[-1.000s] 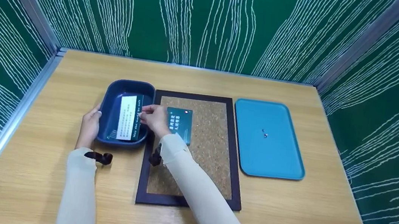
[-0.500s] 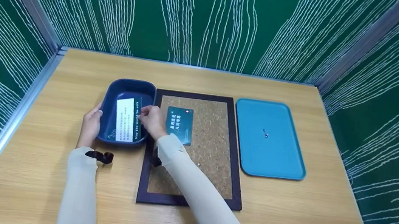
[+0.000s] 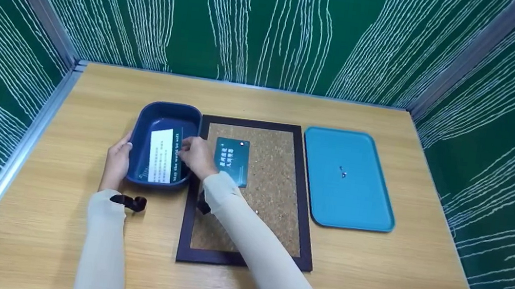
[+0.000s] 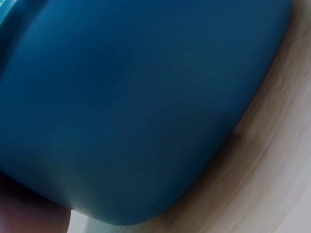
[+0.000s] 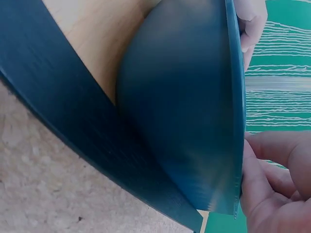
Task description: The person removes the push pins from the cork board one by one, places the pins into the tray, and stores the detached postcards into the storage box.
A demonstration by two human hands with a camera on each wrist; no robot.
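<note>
A dark blue basin [image 3: 143, 116] stands at the left, touching the corkboard's frame. My left hand [image 3: 118, 159] grips its left side, with the thumb at the rim. Inside it is a green and white printed card [image 3: 160, 154] with the line "May the world be soft". My right hand [image 3: 199, 157] reaches over the right rim and pinches the card's right edge; the fingertips are partly hidden. In the right wrist view, the thumb and fingers [image 5: 272, 145] bend close together beyond the basin's rim. The left wrist view shows mostly the basin's outer wall [image 4: 146, 107].
A dark-framed corkboard [image 3: 273, 176] lies in the middle, with a green card [image 3: 234, 156] on it and a small red dot at that card's top corner. A turquoise tray [image 3: 349, 200] at the right holds a few tiny shiny items [image 3: 343, 172]. Green walls surround the wooden table.
Over the last second the card in the basin has shifted slightly left and down, and my right hand has edged lower. The left hand has kept its hold on the basin.
</note>
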